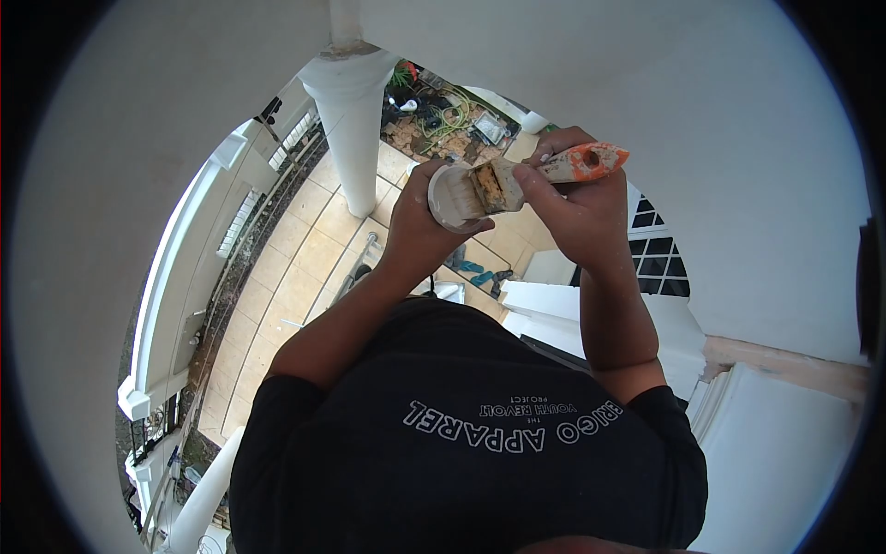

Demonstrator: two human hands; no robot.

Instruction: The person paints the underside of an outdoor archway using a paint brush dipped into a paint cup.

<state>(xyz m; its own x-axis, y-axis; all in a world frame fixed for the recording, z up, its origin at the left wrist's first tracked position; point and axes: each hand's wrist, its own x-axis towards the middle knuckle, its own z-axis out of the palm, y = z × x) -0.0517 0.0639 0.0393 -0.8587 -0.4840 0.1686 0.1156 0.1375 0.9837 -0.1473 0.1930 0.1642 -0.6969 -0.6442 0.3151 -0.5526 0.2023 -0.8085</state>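
Note:
My left hand is closed around a small round white tub, its open mouth turned toward me. A wide paintbrush is gripped in my right hand, thumb along the base of its handle. The handle is smeared with paint and ends in an orange tip with a hole. Pale, coated bristles lie over the tub's mouth, next to the rim. The brush's metal band looks brown and crusted. How much the tub contains is hard to tell.
A white column stands ahead on the left. Pale floor tiles lie far below, with teal sandals on them. A coiled yellow-green hose lies among clutter ahead. White ceiling or wall surfaces curve close around.

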